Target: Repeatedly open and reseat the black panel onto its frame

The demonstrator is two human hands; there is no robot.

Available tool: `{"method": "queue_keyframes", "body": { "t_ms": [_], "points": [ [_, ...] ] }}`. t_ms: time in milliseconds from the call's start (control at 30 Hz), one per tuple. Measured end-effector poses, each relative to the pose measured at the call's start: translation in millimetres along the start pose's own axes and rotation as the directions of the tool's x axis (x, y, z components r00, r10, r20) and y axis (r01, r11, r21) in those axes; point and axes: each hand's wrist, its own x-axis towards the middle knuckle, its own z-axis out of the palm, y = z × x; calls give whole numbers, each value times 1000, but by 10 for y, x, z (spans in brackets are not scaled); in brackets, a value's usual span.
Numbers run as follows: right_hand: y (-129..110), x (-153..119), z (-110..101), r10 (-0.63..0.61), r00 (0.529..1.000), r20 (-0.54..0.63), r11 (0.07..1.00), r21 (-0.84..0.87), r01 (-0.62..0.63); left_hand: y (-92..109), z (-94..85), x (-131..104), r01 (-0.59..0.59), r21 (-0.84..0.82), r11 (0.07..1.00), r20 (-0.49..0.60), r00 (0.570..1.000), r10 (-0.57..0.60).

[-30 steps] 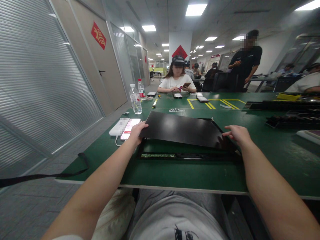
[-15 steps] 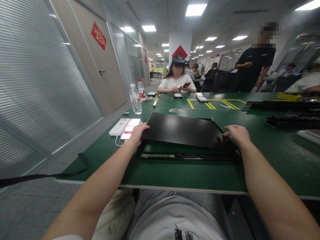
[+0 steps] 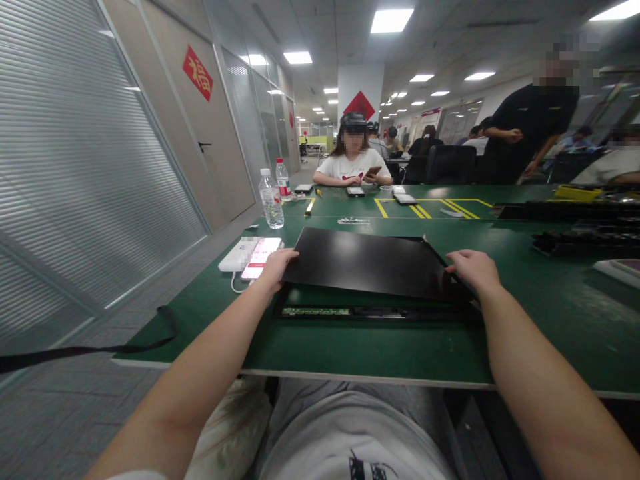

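A thin, glossy black panel, like a display sheet, lies tilted over a black frame. My left hand grips the panel's left edge, fingers closed on it. At the opposite side, my right hand has its fingers bent against the panel's right edge and the frame's side. Along the frame's near side a green circuit board strip shows below the panel. The panel hides the rest of the frame's inside.
Left of the panel are a lit phone, a white box and a water bottle. Black parts lie at the right on the green table. A person sits opposite; another stands at the back right.
The panel's near right corner has shifted slightly, and my right hand's fingers have curled in closer to its edge. The standing person has moved right and leaned.
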Motion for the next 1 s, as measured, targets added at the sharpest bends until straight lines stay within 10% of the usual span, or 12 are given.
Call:
{"method": "queue_keyframes", "body": {
  "t_ms": [1000],
  "points": [
    [-1, 11, 31, -56, 998, -24, 992, -116, 53, 18, 15, 8, 0, 197, 980, 53, 999, -11]
  ]
}}
